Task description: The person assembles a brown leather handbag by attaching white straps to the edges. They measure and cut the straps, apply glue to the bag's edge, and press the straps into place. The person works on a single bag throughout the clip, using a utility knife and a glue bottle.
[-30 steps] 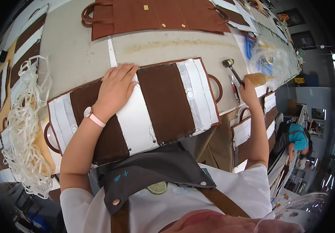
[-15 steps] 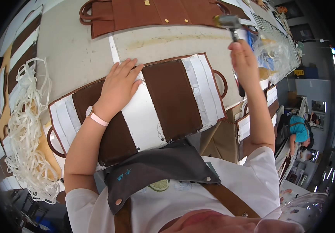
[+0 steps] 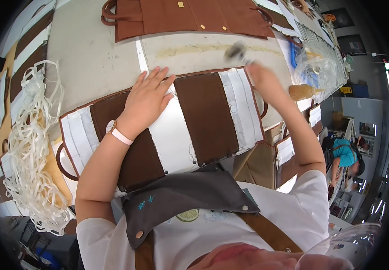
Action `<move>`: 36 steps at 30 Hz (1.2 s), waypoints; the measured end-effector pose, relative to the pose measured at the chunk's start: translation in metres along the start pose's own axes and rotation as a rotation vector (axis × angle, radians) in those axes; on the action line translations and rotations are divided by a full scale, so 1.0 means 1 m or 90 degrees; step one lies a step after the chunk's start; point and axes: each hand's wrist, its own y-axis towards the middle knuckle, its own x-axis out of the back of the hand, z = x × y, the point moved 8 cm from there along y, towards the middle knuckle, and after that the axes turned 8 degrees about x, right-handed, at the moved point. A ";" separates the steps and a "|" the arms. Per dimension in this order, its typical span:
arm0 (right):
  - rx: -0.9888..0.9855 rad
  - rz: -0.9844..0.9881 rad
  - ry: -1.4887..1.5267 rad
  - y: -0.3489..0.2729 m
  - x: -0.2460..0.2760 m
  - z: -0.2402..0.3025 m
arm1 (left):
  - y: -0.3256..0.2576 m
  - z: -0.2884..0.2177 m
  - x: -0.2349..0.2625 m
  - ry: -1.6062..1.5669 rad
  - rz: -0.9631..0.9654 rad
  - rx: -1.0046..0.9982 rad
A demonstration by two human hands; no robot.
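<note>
A brown leather bag panel (image 3: pixel 207 118) with white and dark brown bands lies in front of me, a curved handle at each end. My left hand (image 3: pixel 148 101) rests flat on its far edge, fingers stretched out and a little apart. To the right, my right hand (image 3: pixel 266 82) grips a hammer (image 3: pixel 238 51) by its handle. The hammer's head is smeared by motion and hangs over the table just beyond the panel's far right corner. I cannot tell whether it touches anything.
A second brown bag panel (image 3: pixel 167 20) lies at the far side of the table (image 3: pixel 90 58). Tangled white strips (image 3: pixel 34 157) hang at the left. On the right are a bottle of amber liquid (image 3: pixel 301 92) and clear plastic bags (image 3: pixel 316 67). A person in a teal shirt (image 3: pixel 344 152) works farther right.
My right hand has swung the hammer left and nearer, from over the far panel's right end to beside the near panel. My left hand stays flat on the panel.
</note>
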 end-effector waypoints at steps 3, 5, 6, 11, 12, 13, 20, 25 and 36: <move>-0.097 0.308 0.027 -0.010 -0.020 -0.020 | -0.001 0.001 0.000 0.002 0.008 0.016; -0.075 0.297 0.126 0.000 0.010 0.012 | -0.001 -0.002 0.003 0.007 -0.022 0.007; -0.091 0.250 0.229 0.007 0.026 0.028 | 0.000 -0.002 0.004 0.011 -0.035 -0.002; -0.062 -0.025 0.404 0.042 0.049 0.091 | 0.002 0.012 0.023 -0.062 -0.171 0.013; 0.039 -0.090 0.288 0.047 0.039 0.110 | 0.002 0.017 0.026 -0.077 -0.198 0.024; 0.025 -0.035 0.208 0.047 0.013 0.114 | 0.001 0.021 0.030 -0.078 -0.219 0.034; 0.043 0.292 -0.058 0.051 -0.023 0.112 | -0.003 0.032 0.033 -0.080 -0.279 0.082; 0.069 0.140 -0.053 0.043 -0.031 0.125 | 0.005 0.047 0.039 -0.174 -0.301 0.163; -0.021 0.111 0.220 0.048 0.024 0.142 | -0.009 0.105 0.079 -0.691 -0.482 0.302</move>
